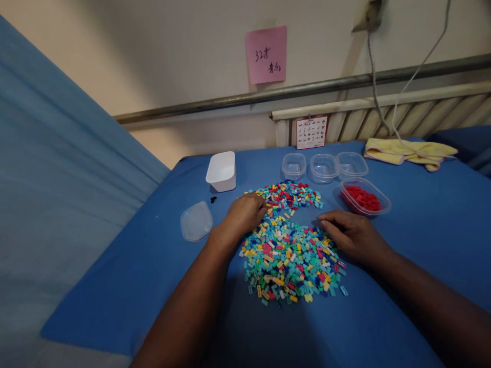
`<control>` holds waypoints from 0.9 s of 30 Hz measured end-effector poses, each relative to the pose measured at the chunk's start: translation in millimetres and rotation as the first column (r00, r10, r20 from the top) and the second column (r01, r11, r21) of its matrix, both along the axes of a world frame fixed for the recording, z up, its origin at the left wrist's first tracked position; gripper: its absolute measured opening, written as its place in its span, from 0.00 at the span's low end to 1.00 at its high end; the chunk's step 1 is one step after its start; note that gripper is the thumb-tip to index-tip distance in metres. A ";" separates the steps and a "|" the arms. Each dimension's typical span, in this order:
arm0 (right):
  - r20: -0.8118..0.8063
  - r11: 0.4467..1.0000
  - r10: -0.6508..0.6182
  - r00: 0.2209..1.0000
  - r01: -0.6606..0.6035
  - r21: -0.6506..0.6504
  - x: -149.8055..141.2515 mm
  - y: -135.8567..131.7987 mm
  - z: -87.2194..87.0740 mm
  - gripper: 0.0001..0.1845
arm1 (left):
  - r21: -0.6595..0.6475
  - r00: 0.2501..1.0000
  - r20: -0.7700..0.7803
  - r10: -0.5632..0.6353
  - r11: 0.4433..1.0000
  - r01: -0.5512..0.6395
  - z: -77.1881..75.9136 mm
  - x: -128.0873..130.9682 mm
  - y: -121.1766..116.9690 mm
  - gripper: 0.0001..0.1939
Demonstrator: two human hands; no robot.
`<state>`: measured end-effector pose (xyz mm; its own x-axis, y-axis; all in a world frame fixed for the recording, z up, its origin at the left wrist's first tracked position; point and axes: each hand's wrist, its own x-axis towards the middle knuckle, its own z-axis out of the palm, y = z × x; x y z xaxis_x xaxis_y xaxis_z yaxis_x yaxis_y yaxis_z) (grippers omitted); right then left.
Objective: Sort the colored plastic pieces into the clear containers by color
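Small coloured plastic building pieces lie in two heaps joined on the left: a large near heap (291,260) and a smaller far heap (286,195) with many red ones. My left hand (246,210) rests at the left edge where the heaps meet. Its fingers curl inward, and what they may hold is hidden. At the right of the near heap, my right hand (351,232) has thumb and index finger close together. Anything between those fingertips is too small to name. Beyond it, a clear tub (385,205) holds red pieces (360,198).
Three clear tubs (293,166) stand along the back. A white bin (223,180) is at back left, with a clear lid (196,222) and small black bits (213,199) nearby. A yellow cloth (406,152) lies back right under a cable. Blue sheeting (153,291) covers the table.
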<state>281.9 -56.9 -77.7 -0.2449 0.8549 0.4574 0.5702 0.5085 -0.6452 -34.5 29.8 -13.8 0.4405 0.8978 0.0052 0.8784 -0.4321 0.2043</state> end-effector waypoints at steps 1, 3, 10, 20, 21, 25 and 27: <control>-0.002 1.000 -0.001 1.000 0.001 -0.003 0.0 0.4 -0.5 0.12 | 0.012 1.000 -0.002 0.012 1.000 -0.012 0.4 -0.5 -0.6 0.10; -0.005 1.000 -0.004 1.000 0.004 -0.005 -0.5 1.1 -1.3 0.12 | 0.019 0.999 0.032 0.032 0.999 -0.033 2.0 -0.3 -2.2 0.10; 0.054 0.993 0.096 0.994 -0.099 0.067 -6.2 2.9 7.1 0.10 | -0.038 0.936 0.336 -0.104 0.992 0.123 17.5 48.2 3.9 0.07; 0.059 0.983 0.131 0.990 -0.138 0.125 -1.5 2.3 3.6 0.09 | 0.130 0.893 0.217 -0.395 0.918 0.374 38.5 180.8 15.7 0.14; 0.052 0.983 0.133 0.990 -0.138 0.117 -1.4 2.2 3.0 0.09 | 0.124 0.903 0.217 -0.370 0.928 0.350 40.6 173.6 18.8 0.15; 0.019 0.985 0.152 0.988 -0.153 0.081 -3.8 2.0 4.4 0.09 | 0.042 0.959 0.211 -0.189 0.982 0.184 52.1 104.7 31.2 0.11; 0.012 0.987 0.148 0.989 -0.148 0.068 -5.1 2.2 5.5 0.09 | -0.025 0.976 0.211 -0.055 0.998 0.062 53.8 66.0 32.2 0.10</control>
